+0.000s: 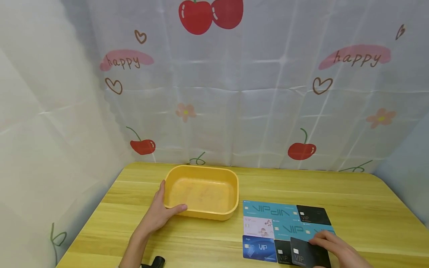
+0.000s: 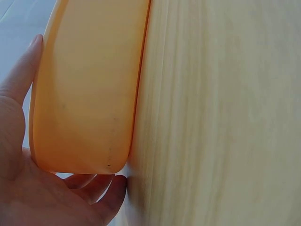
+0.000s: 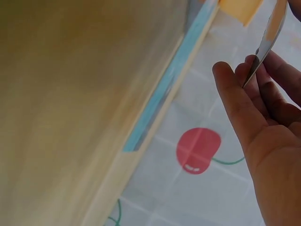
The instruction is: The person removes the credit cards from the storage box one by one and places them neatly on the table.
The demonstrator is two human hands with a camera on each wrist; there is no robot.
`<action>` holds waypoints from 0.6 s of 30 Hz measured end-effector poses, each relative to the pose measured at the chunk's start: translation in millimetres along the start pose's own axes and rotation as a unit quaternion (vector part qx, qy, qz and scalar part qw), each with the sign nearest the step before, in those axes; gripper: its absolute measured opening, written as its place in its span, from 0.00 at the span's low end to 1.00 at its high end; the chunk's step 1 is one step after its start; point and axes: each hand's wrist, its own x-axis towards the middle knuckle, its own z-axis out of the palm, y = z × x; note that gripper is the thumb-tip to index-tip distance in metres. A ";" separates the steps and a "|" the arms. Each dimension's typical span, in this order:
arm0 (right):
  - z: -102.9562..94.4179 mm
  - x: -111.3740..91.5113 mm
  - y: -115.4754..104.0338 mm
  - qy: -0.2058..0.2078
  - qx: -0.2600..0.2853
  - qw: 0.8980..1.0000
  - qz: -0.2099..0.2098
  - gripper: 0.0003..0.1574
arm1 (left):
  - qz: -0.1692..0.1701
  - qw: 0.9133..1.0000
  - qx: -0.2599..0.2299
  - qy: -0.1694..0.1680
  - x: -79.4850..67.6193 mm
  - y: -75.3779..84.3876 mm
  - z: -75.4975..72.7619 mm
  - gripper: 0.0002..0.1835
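Note:
My left hand (image 1: 156, 214) grips the left end of a shallow yellow plastic bin (image 1: 197, 214), its thumb along the near side. In the left wrist view, the bin's outer wall (image 2: 89, 94) sits between spread thumb and fingers. On the right, my right hand (image 1: 340, 250) pinches a black VIP card (image 1: 303, 253), which overlaps another black card (image 1: 282, 251) beneath. That card appears edge-on and slightly bent in the right wrist view. Around it lie a blue VIP card (image 1: 259, 248), a pale flowered card (image 1: 257, 227), several teal cards (image 1: 288, 230) and a black card (image 1: 314, 215).
The bin and cards are on a wood-grain table (image 1: 207, 242). A black object (image 1: 158, 261) shows at the near edge beside my left forearm. Behind the table hangs a white curtain (image 1: 241, 111) printed with cherries, and a pale sheet (image 1: 50, 130) covers the left side.

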 end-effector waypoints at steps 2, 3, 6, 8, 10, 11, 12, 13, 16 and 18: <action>1.5 -3.1 8.1 0.007 -0.007 1.000 -0.021 0.27 | 0.000 1.000 0.001 0.000 -0.1 0.0 -0.3 0.66; 2.0 -4.2 12.5 0.011 -0.007 0.999 -0.033 0.28 | 0.000 1.000 0.001 0.000 -0.2 0.2 -0.4 0.66; 2.5 -8.6 24.6 0.022 -0.013 0.997 -0.066 0.27 | -0.001 1.000 0.000 -0.001 -0.2 -0.3 -0.4 0.65; 2.2 -11.5 31.3 0.025 -0.011 0.996 -0.082 0.28 | 0.000 1.000 0.000 -0.001 -0.1 -0.5 -0.4 0.65; 1.3 -14.1 35.7 0.028 -0.011 0.995 -0.092 0.28 | -0.001 1.000 -0.001 -0.001 0.1 -0.8 -0.3 0.65; 0.8 -15.5 37.3 0.024 -0.009 0.996 -0.090 0.28 | 0.000 1.000 -0.001 -0.001 0.1 -0.9 -0.4 0.66; 0.2 -16.5 38.2 0.018 -0.006 0.996 -0.084 0.28 | 0.000 1.000 -0.001 -0.001 0.2 -1.1 -0.4 0.66; -0.3 -17.6 38.9 0.012 -0.004 0.997 -0.076 0.28 | 0.000 1.000 -0.001 -0.001 0.1 -1.0 -0.4 0.66; -1.1 -20.2 40.2 -0.007 0.001 0.999 -0.047 0.27 | 0.001 1.000 -0.003 -0.003 0.3 -1.5 -0.3 0.66; -1.0 -21.9 41.2 -0.011 0.000 0.999 -0.036 0.27 | 0.001 1.000 -0.004 -0.003 0.4 -1.8 0.0 0.66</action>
